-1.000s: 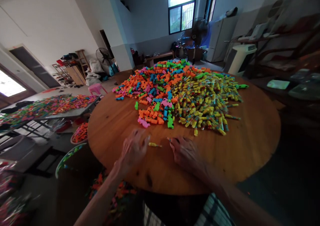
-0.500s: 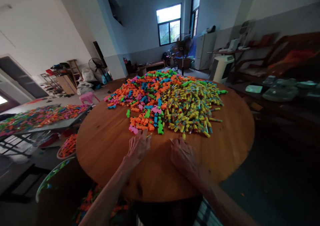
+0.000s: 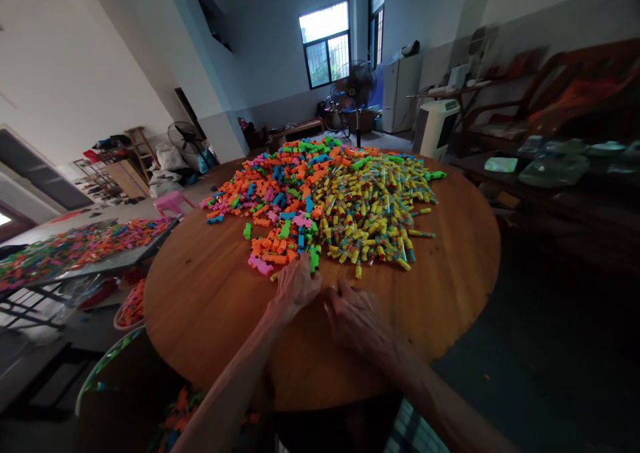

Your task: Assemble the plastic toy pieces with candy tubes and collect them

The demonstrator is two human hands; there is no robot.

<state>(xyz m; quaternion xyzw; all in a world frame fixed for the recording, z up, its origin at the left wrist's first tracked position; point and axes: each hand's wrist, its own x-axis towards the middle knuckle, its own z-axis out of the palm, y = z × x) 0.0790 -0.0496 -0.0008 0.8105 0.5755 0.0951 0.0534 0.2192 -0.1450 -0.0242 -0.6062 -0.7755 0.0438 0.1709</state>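
The left hand (image 3: 298, 287) has shifted inward, reaching the green toy (image 3: 314, 259) at the front of the heap (image 3: 265, 189) on the counter (image 3: 200, 326), bringing it close to the right hand (image 3: 357, 314). A yellow tube (image 3: 275, 277) now shows left of it, partly covered. Curled fingers hide both palms; whether either hand grasps anything, I cannot tell.
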